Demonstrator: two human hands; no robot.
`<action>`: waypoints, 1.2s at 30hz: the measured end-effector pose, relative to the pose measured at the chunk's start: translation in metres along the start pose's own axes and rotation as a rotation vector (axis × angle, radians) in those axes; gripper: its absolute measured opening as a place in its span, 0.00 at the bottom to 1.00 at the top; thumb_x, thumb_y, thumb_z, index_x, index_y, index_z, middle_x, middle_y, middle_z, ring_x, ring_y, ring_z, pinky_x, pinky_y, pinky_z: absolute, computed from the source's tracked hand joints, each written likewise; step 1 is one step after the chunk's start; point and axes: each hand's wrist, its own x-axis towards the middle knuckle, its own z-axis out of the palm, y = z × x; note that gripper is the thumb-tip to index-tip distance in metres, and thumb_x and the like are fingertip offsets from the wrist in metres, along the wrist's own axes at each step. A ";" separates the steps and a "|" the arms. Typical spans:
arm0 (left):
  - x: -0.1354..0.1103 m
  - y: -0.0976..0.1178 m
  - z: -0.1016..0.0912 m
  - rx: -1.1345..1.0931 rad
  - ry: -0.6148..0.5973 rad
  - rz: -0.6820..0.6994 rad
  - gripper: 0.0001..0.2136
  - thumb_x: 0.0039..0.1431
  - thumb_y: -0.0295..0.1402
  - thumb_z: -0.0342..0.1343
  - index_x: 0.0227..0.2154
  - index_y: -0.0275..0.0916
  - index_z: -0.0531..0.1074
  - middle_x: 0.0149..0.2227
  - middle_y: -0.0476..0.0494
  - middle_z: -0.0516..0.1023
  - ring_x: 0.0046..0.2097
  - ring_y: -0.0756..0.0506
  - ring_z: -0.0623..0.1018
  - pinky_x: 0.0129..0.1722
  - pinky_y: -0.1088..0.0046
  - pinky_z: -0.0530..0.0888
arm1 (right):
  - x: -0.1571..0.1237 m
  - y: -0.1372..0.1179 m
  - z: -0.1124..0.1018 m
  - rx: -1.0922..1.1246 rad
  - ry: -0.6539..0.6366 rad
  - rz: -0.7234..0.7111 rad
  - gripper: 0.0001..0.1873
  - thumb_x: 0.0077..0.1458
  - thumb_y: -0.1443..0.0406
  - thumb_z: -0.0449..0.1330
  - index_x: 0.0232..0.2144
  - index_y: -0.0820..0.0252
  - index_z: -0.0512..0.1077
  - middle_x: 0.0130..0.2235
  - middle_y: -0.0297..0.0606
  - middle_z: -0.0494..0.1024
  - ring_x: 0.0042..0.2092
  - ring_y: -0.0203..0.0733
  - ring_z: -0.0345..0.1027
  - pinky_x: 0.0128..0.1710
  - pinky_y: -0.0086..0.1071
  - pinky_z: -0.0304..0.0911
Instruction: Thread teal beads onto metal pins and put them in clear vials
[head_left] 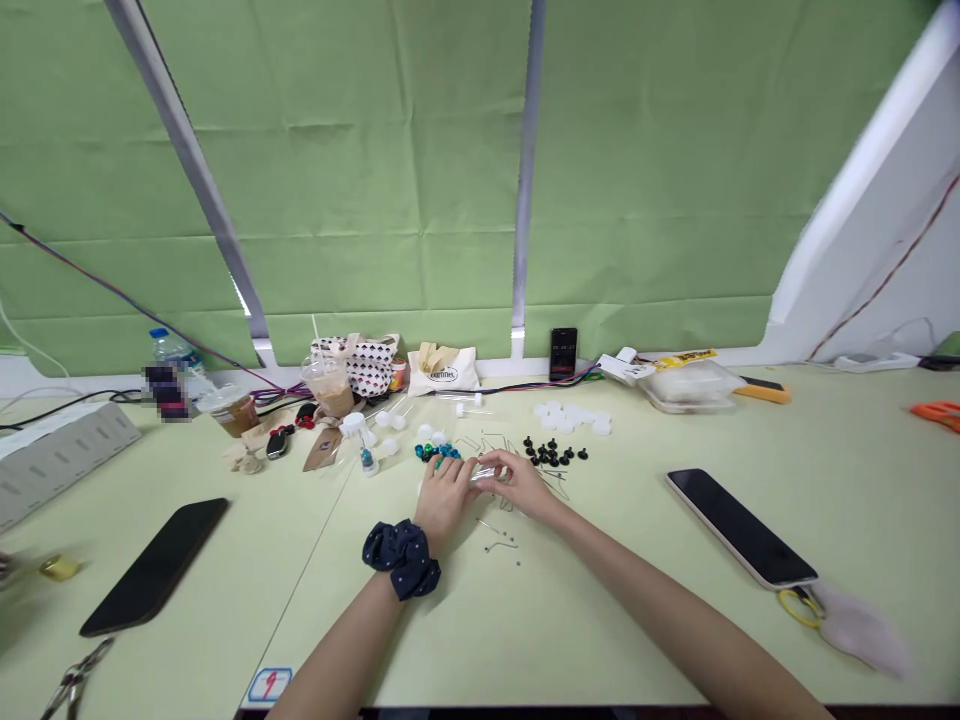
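Pinching short clear plastic tube [484,475] between left hand [444,495] and right hand [521,487], both grips closed on it, tube held just above worktop [600,610]. Navy scrunchie [402,558] around left wrist. Teal beads [437,452] just beyond left hand; black studs [553,452] beyond right hand; thin bent metal pins [499,540] scattered near hands; white caps [570,418] farther off.

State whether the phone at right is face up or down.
Face up: the phone lies flat, its dark glass screen showing inside a pale rim.
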 end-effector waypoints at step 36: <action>-0.010 -0.067 0.004 0.260 0.132 -0.235 0.08 0.54 0.25 0.49 0.35 0.38 0.71 0.50 0.35 0.64 0.56 0.34 0.59 0.52 0.53 0.62 | -0.005 0.012 -0.017 -0.657 -0.001 0.111 0.05 0.49 0.63 0.60 0.26 0.56 0.75 0.36 0.38 0.74 0.44 0.46 0.60 0.42 0.38 0.48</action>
